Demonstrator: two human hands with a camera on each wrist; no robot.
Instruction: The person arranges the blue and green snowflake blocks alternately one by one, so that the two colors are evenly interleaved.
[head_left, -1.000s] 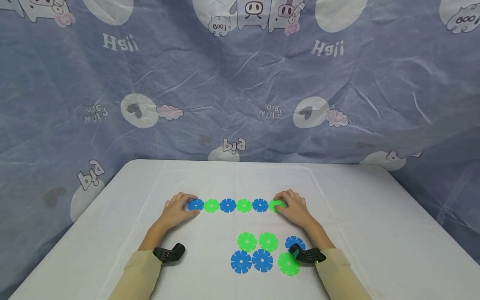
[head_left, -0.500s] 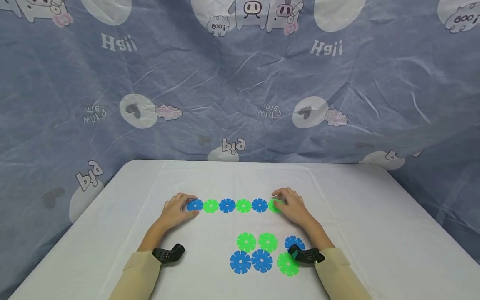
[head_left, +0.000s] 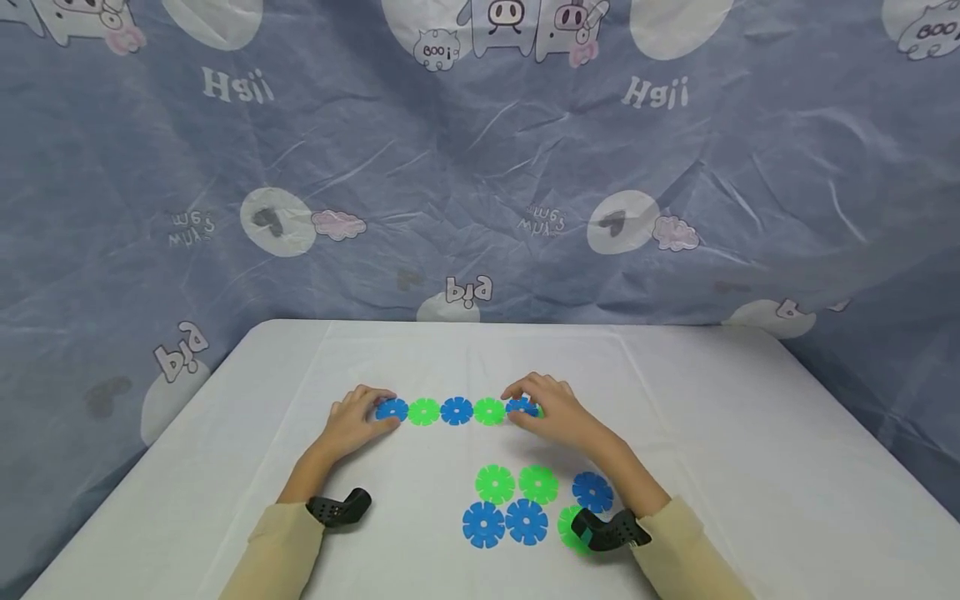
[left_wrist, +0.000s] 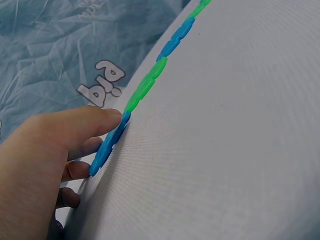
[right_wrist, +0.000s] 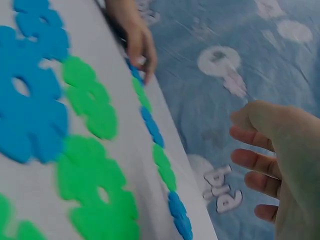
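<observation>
A straight row of flower-shaped plastic discs, blue and green by turns, lies across the white table. My left hand holds the blue disc at the left end. In the left wrist view its thumb presses the near edge of that disc, with fingertips along the other side. My right hand hovers over the right part of the row, fingers loosely bent and nothing between them. It partly covers a blue disc and nearly hides the green one at the right end.
Nearer the body lie several loose discs, among them a green disc and a blue disc. The right wrist's black camera overlaps another green disc. A blue patterned cloth hangs behind the table.
My right hand has let go of the green disc at the row's right end and moved left, over the neighbouring blue disc. The left hand stays at the left end.
</observation>
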